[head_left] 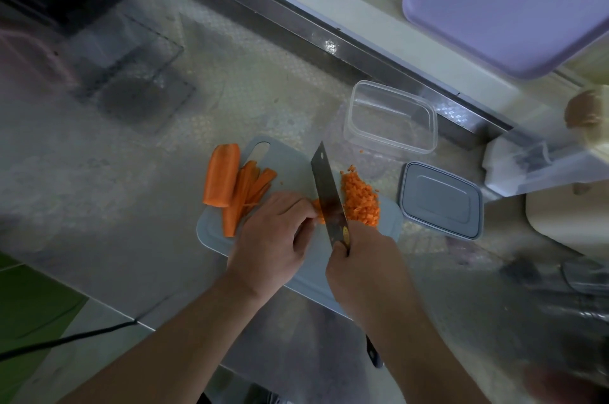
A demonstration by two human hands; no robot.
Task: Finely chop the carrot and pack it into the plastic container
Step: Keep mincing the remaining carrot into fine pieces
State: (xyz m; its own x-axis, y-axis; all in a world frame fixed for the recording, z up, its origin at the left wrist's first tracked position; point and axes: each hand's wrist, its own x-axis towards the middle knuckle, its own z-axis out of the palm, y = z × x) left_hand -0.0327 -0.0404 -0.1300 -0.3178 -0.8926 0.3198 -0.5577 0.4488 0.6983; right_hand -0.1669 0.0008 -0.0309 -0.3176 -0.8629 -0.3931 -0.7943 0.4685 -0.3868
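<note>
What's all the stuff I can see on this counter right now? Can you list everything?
cutting board: one, pale grey-blue, middle of the steel counter
carrot chunk: one, orange, board's left edge
carrot strips: several, orange, beside the chunk
chopped carrot: one pile, orange, right of the blade
knife: one, dark blade, over the board
plastic container: one, clear, empty, behind the board
lid: one, grey, right of the board
tray: one, lilac, top right
left hand: holds carrot at the blade
right hand: grips the knife

Carrot part-chopped, container waiting

I see a thick carrot piece [221, 174] and strips [247, 193] left, a diced pile [360, 200] right; the clear plastic container [391, 116] stands open behind, far right.
</note>
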